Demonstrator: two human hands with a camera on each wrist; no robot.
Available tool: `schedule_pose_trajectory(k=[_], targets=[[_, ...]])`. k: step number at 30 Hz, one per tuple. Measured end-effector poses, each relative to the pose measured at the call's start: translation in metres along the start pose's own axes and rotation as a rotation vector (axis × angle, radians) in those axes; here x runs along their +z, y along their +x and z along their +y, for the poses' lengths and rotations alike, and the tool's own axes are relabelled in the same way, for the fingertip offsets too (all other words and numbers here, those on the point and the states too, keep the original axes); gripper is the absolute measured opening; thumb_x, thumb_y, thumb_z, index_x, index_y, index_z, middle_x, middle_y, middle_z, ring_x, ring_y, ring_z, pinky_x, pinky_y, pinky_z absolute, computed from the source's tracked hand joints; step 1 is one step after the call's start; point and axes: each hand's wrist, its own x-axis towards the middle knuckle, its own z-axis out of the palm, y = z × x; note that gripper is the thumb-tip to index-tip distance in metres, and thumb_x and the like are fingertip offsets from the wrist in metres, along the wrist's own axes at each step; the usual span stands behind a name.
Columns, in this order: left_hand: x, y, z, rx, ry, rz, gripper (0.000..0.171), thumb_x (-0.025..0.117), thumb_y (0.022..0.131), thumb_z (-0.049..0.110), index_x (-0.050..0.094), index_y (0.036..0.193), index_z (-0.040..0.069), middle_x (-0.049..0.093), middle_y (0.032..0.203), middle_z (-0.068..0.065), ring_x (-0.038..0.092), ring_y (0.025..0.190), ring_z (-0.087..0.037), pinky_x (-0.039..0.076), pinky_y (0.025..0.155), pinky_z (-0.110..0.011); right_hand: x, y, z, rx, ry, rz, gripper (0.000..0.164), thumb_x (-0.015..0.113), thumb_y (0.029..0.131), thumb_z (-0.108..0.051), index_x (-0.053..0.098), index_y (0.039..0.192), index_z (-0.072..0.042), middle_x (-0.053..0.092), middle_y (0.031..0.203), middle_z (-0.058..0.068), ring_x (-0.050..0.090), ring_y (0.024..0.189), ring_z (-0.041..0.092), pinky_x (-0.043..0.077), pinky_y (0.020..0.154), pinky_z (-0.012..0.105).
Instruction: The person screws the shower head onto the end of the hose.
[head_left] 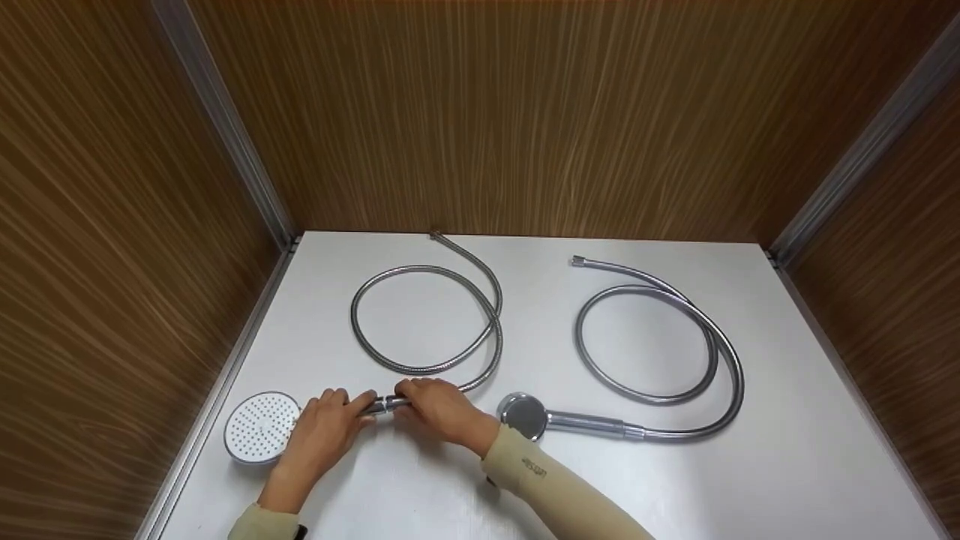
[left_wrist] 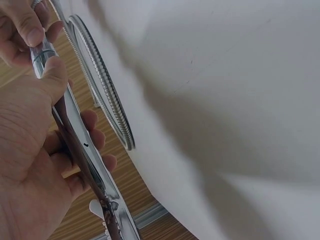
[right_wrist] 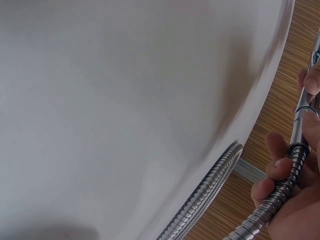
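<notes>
The left hand [head_left: 324, 429] clamps its fingers on the likely stiff, slippery handle [left_wrist: 89, 150], the right hand [head_left: 442, 411] on the collar [right_wrist: 297, 132], probably surer than the bendy hose [right_wrist: 274, 202]

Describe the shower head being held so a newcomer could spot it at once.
On the white table, find the person's left hand. It grips a shower head by the handle, near the table's left side. Its broad white face is dotted, unlike the smaller, grey-faced shower head further right.
</notes>
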Motion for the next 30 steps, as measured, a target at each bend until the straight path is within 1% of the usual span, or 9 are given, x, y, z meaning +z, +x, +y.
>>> schedule_pose_trajectory(k=[6,10,14,16,22,25,30], targets=[[-0.0002,0.0,-0.0006,0.009,0.002,0.007,0.034,0.078,0.093,0.033,0.069,0.124,0.022,0.056,0.077,-0.007,0.052,0.069,-0.025,0.046,0.063,-0.042,-0.0007,0.0006,-0.0003,0.007,-0.002,-0.019,0.022,0.061,0.108,-0.029,0.064,0.121,-0.012,0.074,0.098,-0.003,0.072,0.089,0.013,0.056,0.081,0.028],[-0.0006,-0.0002,-0.0005,0.003,-0.011,0.009,0.034,0.079,0.092,0.032,0.07,0.123,0.021,0.055,0.076,-0.007,0.051,0.068,-0.024,0.046,0.063,-0.042,0.0002,-0.0001,0.0003,-0.008,0.007,0.012,0.026,0.066,0.105,-0.029,0.059,0.124,-0.012,0.074,0.098,-0.001,0.073,0.088,0.014,0.057,0.08,0.029],[-0.0015,-0.0005,0.0002,-0.007,-0.013,0.0,0.034,0.079,0.092,0.032,0.071,0.123,0.022,0.056,0.077,-0.007,0.051,0.068,-0.024,0.045,0.063,-0.041,0.001,-0.0003,-0.0002,-0.026,0.011,0.039,0.026,0.068,0.104,-0.024,0.056,0.123,-0.011,0.075,0.096,0.0,0.073,0.085,0.016,0.058,0.078,0.03],[-0.0018,-0.0009,0.0007,-0.012,-0.007,-0.008,0.034,0.078,0.092,0.033,0.07,0.124,0.022,0.056,0.077,-0.007,0.051,0.069,-0.024,0.045,0.063,-0.041,0.0012,-0.0003,-0.0006,-0.031,0.012,0.04,0.025,0.067,0.104,-0.022,0.055,0.122,-0.01,0.075,0.096,0.0,0.073,0.085,0.016,0.058,0.079,0.03],[-0.0009,-0.0017,0.0016,-0.025,-0.012,-0.024,0.035,0.076,0.094,0.034,0.071,0.126,0.022,0.057,0.078,-0.006,0.049,0.069,-0.022,0.045,0.064,-0.039,0.0,-0.0005,-0.0017,-0.025,0.02,0.019,0.024,0.067,0.104,-0.025,0.056,0.12,-0.011,0.074,0.095,-0.001,0.072,0.086,0.015,0.057,0.079,0.029],[0.0,-0.0019,0.0013,-0.019,-0.008,-0.012,0.035,0.077,0.093,0.035,0.071,0.125,0.022,0.056,0.077,-0.004,0.048,0.068,-0.02,0.044,0.063,-0.038,-0.0008,-0.0002,-0.0017,-0.013,0.025,0.006,0.023,0.066,0.105,-0.027,0.057,0.119,-0.011,0.074,0.095,-0.001,0.072,0.086,0.014,0.057,0.079,0.029],[0.001,-0.0014,0.0002,-0.003,0.006,0.023,0.035,0.079,0.091,0.034,0.071,0.123,0.022,0.055,0.076,-0.004,0.049,0.067,-0.02,0.043,0.062,-0.038,-0.0012,0.0004,-0.0018,-0.001,0.018,0.001,0.022,0.063,0.106,-0.028,0.059,0.119,-0.011,0.074,0.096,-0.001,0.072,0.085,0.014,0.057,0.078,0.029]])
